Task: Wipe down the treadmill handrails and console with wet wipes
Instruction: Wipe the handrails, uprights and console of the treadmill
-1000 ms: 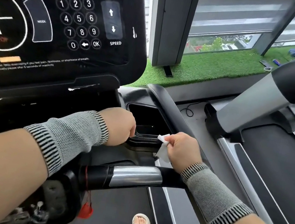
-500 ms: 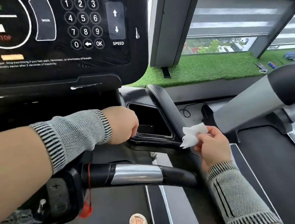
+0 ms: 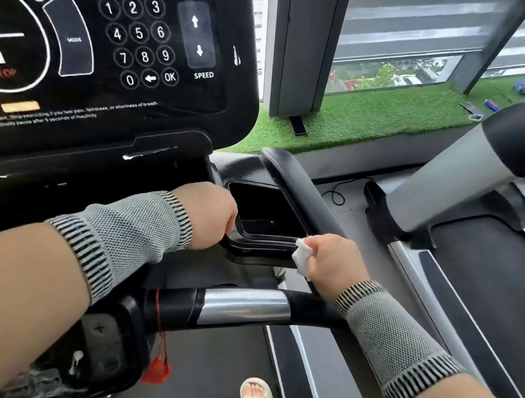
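White wet wipe (image 3: pixel 302 255), crumpled, is pinched in the curled fingers of the right hand (image 3: pixel 333 263) and pressed against the near right corner of the black storage tray (image 3: pixel 265 213), beside the side handrail (image 3: pixel 301 184). Left hand (image 3: pixel 206 215) is fisted, fingers curled over the tray's left edge. Both sit below the console (image 3: pixel 106 44), above the front crossbar (image 3: pixel 246 305).

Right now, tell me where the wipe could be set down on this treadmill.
The black tray between both hands looks bare; the left hand grips its left edge, and the right hand holds the wet wipe against its right corner, so that rim is crowded. The ledge under the console also looks free.
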`<action>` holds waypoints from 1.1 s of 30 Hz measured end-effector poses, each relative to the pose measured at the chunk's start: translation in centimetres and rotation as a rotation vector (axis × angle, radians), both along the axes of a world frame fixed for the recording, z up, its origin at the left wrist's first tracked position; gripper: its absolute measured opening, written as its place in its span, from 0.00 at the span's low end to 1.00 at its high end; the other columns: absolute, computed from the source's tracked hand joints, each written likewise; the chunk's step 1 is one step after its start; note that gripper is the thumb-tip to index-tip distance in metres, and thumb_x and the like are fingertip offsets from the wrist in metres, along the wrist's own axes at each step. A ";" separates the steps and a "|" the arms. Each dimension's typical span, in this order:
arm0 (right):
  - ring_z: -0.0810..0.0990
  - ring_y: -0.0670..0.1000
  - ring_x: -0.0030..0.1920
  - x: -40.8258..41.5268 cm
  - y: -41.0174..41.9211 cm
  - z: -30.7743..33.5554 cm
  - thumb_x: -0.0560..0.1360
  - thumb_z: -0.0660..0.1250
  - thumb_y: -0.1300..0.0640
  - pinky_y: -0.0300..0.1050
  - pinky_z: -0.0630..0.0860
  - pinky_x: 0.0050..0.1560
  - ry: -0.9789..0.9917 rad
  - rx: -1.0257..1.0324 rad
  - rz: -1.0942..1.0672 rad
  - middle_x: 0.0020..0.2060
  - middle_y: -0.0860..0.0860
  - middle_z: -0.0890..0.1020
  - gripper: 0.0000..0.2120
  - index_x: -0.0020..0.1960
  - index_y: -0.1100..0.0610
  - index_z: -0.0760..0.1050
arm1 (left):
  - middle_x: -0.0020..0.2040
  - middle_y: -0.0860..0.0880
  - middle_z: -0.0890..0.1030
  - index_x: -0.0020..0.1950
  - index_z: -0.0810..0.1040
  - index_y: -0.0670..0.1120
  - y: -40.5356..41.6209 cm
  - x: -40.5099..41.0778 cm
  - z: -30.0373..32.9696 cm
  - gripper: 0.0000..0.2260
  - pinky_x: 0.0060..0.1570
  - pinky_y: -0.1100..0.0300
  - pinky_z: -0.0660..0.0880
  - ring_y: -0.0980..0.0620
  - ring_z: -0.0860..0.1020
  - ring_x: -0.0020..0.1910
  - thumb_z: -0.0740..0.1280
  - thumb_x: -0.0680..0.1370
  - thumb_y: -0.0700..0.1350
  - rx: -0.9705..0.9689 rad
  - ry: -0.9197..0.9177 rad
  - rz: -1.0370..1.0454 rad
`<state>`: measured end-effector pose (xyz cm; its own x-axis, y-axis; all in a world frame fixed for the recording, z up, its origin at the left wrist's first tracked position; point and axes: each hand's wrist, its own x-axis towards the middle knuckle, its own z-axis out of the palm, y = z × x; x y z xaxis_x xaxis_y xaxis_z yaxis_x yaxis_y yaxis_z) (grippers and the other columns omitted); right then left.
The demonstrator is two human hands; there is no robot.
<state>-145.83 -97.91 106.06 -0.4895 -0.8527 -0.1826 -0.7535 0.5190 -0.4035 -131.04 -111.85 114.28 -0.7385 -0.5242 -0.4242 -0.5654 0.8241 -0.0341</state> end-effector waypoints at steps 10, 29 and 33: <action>0.78 0.53 0.57 4.7 -3.6 2.2 0.77 0.60 0.57 0.46 0.73 0.59 -0.030 -0.038 0.261 0.54 0.51 0.82 0.14 0.60 0.50 0.79 | 0.59 0.54 0.78 0.58 0.79 0.51 -1.0 2.1 0.2 0.15 0.53 0.64 0.70 0.53 0.75 0.59 0.59 0.78 0.37 0.004 0.034 0.100; 0.79 0.47 0.46 11.8 -12.5 4.4 0.77 0.62 0.59 0.40 0.75 0.47 -0.275 -0.305 0.356 0.45 0.47 0.82 0.11 0.50 0.51 0.82 | 0.65 0.52 0.76 0.66 0.75 0.51 -3.4 11.4 2.6 0.20 0.63 0.58 0.71 0.51 0.74 0.63 0.58 0.78 0.35 0.006 0.032 0.465; 0.74 0.53 0.58 13.2 -13.6 3.9 0.76 0.61 0.63 0.47 0.73 0.58 -0.035 -0.149 0.595 0.54 0.51 0.80 0.15 0.58 0.51 0.80 | 0.66 0.51 0.76 0.68 0.74 0.50 -3.5 13.6 2.2 0.20 0.63 0.59 0.71 0.51 0.74 0.63 0.58 0.78 0.35 0.016 -0.001 0.509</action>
